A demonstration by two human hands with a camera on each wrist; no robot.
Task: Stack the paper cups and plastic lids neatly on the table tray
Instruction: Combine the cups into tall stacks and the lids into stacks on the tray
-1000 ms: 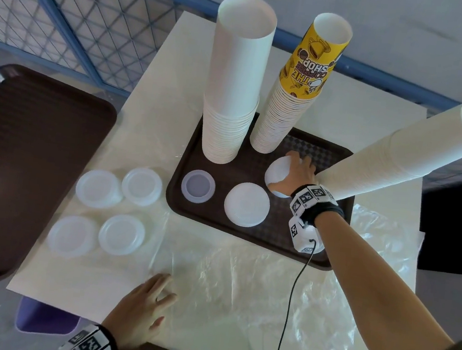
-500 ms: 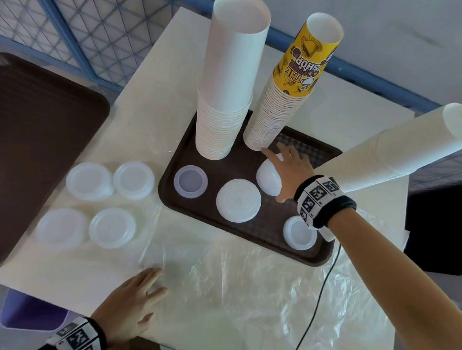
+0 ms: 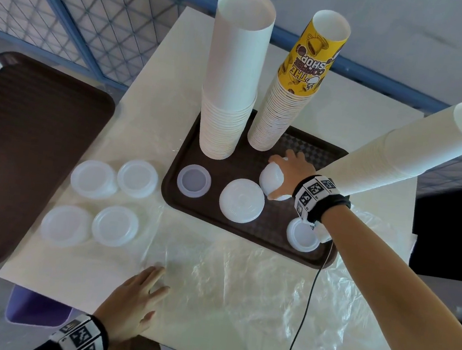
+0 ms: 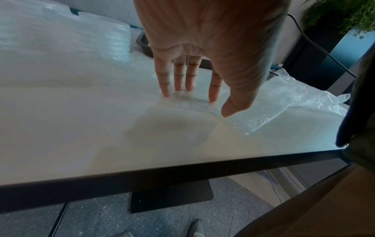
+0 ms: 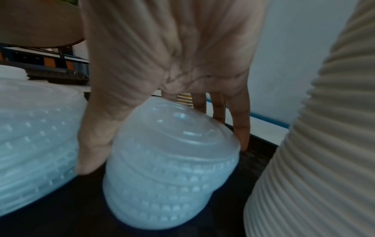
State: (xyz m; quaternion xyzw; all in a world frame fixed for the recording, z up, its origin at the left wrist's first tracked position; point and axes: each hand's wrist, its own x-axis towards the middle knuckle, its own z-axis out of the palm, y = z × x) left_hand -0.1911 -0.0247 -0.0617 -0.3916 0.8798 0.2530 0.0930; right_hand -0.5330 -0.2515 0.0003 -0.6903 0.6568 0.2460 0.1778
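Lids are the business of this moment: the right hand (image 3: 289,173) grips a short stack of plastic lids (image 5: 172,168), thumb on one side and fingers (image 5: 239,128) spread down the other, and the stack tilts with its base low over the brown tray (image 3: 249,231). A second ago that hand sat with the stack further right, hiding the near-right corner of the tray; it has since shifted left toward the middle, and a small lid stack (image 3: 302,234) now shows uncovered in that corner. On the tray stand two upright columns of paper cups, a plain white one (image 3: 228,111) and one topped by a yellow printed cup (image 3: 293,101), while a third long column (image 3: 399,153) leans across the right edge. A wide lid pile (image 3: 241,200) and a clear lid (image 3: 194,180) lie along the tray's near side. Four more lid stacks (image 3: 100,200) wait on the counter (image 3: 153,85) left of the tray, so the job looks roughly half done. The left hand (image 3: 134,305) rests flat, fingers straight and slightly apart, on a plastic sheet (image 3: 253,292). The held stack likely needs setting upright beside the wide pile.
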